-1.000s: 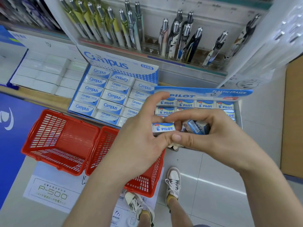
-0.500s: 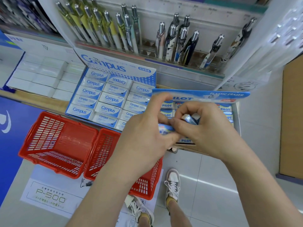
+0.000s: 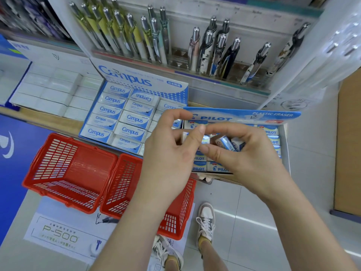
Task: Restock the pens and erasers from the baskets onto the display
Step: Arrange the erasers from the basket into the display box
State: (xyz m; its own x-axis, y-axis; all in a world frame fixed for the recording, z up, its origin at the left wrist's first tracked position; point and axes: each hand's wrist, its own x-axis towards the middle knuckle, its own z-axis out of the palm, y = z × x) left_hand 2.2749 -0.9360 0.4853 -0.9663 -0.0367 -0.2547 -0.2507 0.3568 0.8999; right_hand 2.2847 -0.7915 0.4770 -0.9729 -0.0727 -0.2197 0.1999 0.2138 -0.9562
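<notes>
This looks like a stationery shop. Rows of pens [image 3: 156, 36] stand in a tiered clear rack [image 3: 224, 80], sorted by design. Below it, open retail cartons of wrapped erasers [image 3: 130, 132] sit side by side on a wooden shelf [image 3: 48, 122]: a Campus box [image 3: 136, 81] and a Pilot box [image 3: 244, 116] marked "Plastic Eraser". Two red baskets [image 3: 68, 173] rest on a lower counter [image 3: 15, 241] over a printed P-500 pen advert [image 3: 58, 233]. The white blocks [image 3: 48, 90] at left are probably more erasers, though too washed out to read. Pale tiles cover the floor [image 3: 254, 212].
</notes>
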